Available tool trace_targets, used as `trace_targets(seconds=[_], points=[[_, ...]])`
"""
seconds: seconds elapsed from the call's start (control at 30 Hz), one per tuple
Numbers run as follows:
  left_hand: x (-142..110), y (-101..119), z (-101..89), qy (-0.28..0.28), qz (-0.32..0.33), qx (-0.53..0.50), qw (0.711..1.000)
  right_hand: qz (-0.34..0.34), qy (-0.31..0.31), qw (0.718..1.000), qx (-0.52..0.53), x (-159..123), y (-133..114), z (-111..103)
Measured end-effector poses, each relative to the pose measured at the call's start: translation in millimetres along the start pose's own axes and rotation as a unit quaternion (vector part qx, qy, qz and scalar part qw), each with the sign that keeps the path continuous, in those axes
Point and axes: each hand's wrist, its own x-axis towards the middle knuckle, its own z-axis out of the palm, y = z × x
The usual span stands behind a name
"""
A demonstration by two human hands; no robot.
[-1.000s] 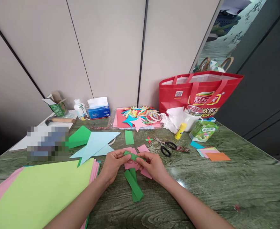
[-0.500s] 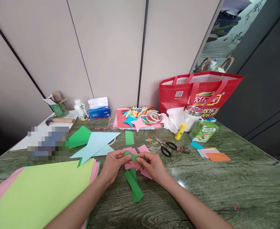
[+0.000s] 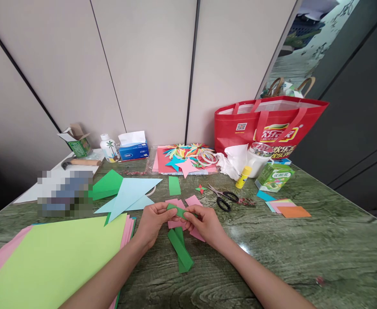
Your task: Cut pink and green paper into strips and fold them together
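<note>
Between my two hands is a small folded strip of green paper (image 3: 178,211). My left hand (image 3: 152,223) pinches its left end, and my right hand (image 3: 205,223) grips the right end with thumb and fingers. Pink paper pieces (image 3: 193,200) lie on the table behind and under the hands, partly hidden by them. Nearer to me, two folded green strips (image 3: 181,251) rest crossed over each other. Beyond the hands lies a flat green paper rectangle (image 3: 174,186), with a little red and green paper star (image 3: 201,189) to its right.
Black-handled scissors (image 3: 223,200), a yellow glue stick (image 3: 243,177) and a green drink carton (image 3: 275,177) stand or lie to the right. Large coloured sheets (image 3: 66,257) cover the left front. A red bag (image 3: 239,133) and a tissue box (image 3: 133,151) are at the back.
</note>
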Motion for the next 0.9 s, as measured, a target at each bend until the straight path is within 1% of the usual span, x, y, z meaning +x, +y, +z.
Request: trace_targets(seconds=[0.33,0.6,0.77,0.9], points=[[0.7,-0.1,0.4,-0.006,-0.007,-0.024,1.000,-0.008,-0.008,1.000,-0.003,0.2,0.1,0.0],[-0.5,-1.1,2.2,0.012,-0.004,-0.034,0.999,-0.018,0.010,0.999,-0.040,-0.9,-5.4,0.2],[-1.4,-1.2,2.7,0.023,0.001,-0.040,0.999,-0.040,0.017,0.995,-0.086,-1.6,-5.8,-1.9],[-1.4,-2.0,3.8,0.023,-0.003,-0.037,0.999,-0.074,0.040,0.982,-0.170,-1.2,-5.3,-3.1]])
